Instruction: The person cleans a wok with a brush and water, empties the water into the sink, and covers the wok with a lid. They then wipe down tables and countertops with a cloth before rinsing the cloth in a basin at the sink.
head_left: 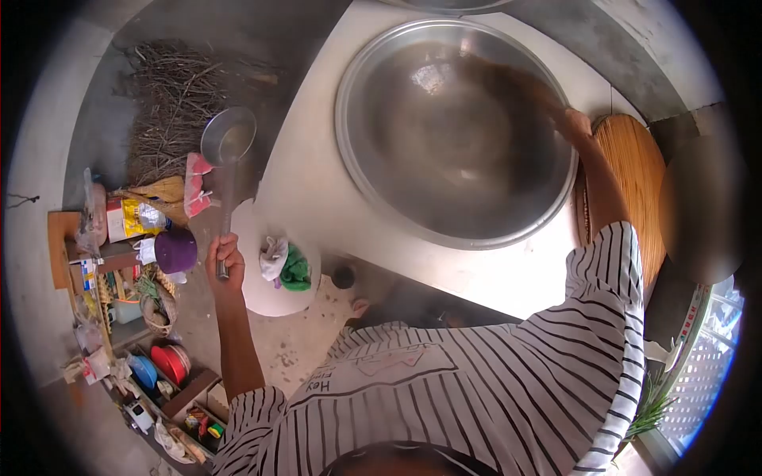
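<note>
At round metal basin point(397, 178) — right hand point(573, 125); left hand point(225, 256) grips ladle point(228, 178).

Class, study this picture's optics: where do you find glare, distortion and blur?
Head view: fisheye distortion, with darkened corners; glare whitens the counter below the basin, which also holds a bright reflection; haze softens the basin's interior and the ladle, steam or smudged lens, unclear which; a rounded shape at far right is too blurred to identify.
</note>
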The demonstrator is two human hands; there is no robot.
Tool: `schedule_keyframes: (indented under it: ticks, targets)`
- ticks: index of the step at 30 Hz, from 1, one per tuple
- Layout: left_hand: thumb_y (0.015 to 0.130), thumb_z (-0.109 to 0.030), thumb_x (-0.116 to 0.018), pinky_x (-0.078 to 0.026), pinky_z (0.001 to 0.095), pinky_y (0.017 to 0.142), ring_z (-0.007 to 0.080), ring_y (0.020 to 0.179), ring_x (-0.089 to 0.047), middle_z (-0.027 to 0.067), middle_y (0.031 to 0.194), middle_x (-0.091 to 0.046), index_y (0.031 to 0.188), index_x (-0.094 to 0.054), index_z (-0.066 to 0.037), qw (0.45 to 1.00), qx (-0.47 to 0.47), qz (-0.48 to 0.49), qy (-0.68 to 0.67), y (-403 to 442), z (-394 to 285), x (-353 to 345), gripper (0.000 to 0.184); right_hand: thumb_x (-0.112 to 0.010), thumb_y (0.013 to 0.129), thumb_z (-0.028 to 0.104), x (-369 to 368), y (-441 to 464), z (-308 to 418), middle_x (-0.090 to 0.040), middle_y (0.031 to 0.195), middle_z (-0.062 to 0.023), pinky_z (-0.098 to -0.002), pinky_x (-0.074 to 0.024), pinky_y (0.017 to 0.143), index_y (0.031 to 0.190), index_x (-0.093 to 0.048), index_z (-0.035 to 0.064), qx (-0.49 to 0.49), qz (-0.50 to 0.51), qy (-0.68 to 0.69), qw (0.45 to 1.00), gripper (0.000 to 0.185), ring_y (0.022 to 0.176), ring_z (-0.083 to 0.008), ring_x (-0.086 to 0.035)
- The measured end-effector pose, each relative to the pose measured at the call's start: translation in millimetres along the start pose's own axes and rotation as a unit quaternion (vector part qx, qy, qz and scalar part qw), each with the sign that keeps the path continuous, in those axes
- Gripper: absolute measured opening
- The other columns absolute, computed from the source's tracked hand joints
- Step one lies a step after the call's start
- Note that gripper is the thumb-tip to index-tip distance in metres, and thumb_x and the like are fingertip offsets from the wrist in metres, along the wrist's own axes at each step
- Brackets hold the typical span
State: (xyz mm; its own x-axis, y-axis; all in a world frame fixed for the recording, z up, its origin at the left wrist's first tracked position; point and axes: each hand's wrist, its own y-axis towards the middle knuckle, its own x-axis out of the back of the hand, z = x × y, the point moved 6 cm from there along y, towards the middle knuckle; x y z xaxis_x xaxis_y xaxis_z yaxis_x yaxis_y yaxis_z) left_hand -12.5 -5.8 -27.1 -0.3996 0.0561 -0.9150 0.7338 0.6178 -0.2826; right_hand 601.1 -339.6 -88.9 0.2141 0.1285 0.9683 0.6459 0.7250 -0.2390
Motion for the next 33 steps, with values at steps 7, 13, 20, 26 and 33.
schedule_keyframes:
  ticks: [7, 13, 20, 26, 33]
  targets:
    - [0.088, -0.012, -0.037, -0.042, 0.0217, 0.04, 0.0096, 0.051, -0.046, 0.0092, 0.077, -0.043, 0.08, -0.037, 0.001, 1.0, 0.011, -0.001, 0.029, -1.8, -13.1, 26.1, 0.015, -0.051, 0.079, 0.03, -77.8, -78.1, 165.1, -0.05, 0.1, -0.0124, -0.0326, -0.0419, 0.078, 0.103, -0.046, -0.002, 0.084, 0.213, 0.017, 0.973, 0.04, 0.09, -0.0225, -0.053]
    - [0.087, -0.011, -0.039, -0.039, 0.0193, 0.037, 0.0077, 0.049, -0.045, 0.0081, 0.075, -0.046, 0.086, -0.04, -0.003, 0.989, 0.011, -0.018, 0.146, -32.5, -31.8, 51.1, 0.008, -0.055, 0.076, 0.025, -82.8, -127.6, 301.5, -0.056, 0.096, -0.0158, -0.0289, -0.0458, 0.066, 0.121, -0.041, 0.0045, 0.172, 0.083, 0.664, 0.723, 0.052, 0.078, -0.0176, -0.054]
    - [0.081, -0.007, -0.045, -0.033, 0.0145, 0.036, 0.0051, 0.044, -0.041, 0.0045, 0.071, -0.049, 0.126, -0.03, -0.007, 0.899, 0.005, 0.014, 0.438, -102.5, -35.9, 14.5, 0.047, -0.055, 0.069, 0.004, -1.8, -257.4, 429.3, -0.058, 0.076, -0.0078, -0.0226, -0.0439, 0.063, 0.121, -0.042, 0.0048, 0.052, 0.047, 0.837, 0.542, 0.053, 0.066, -0.011, -0.053]
    - [0.081, -0.007, -0.045, -0.034, 0.0164, 0.035, 0.0058, 0.044, -0.042, 0.0076, 0.072, -0.05, 0.129, -0.026, -0.007, 0.871, 0.145, 0.123, 0.453, -142.4, 9.6, 4.3, 0.052, -0.057, 0.071, 0.009, -6.3, -359.2, 424.6, -0.058, 0.082, -0.0072, -0.0231, -0.0423, 0.068, 0.122, -0.04, 0.0025, 0.042, -0.102, 0.761, 0.64, 0.054, 0.071, -0.0107, -0.052]
    - [0.081, -0.007, -0.044, -0.036, 0.0175, 0.035, 0.007, 0.043, -0.042, 0.0108, 0.074, -0.048, 0.128, -0.029, -0.008, 0.812, 0.376, 0.237, 0.378, -179.8, 139.3, 7.5, 0.049, -0.059, 0.07, 0.012, -54.9, -526.1, 350.0, -0.057, 0.095, -0.0163, -0.0317, -0.0426, 0.076, 0.123, -0.039, 0.0103, -0.138, -0.388, 0.493, 0.766, 0.056, 0.085, -0.0275, -0.055]
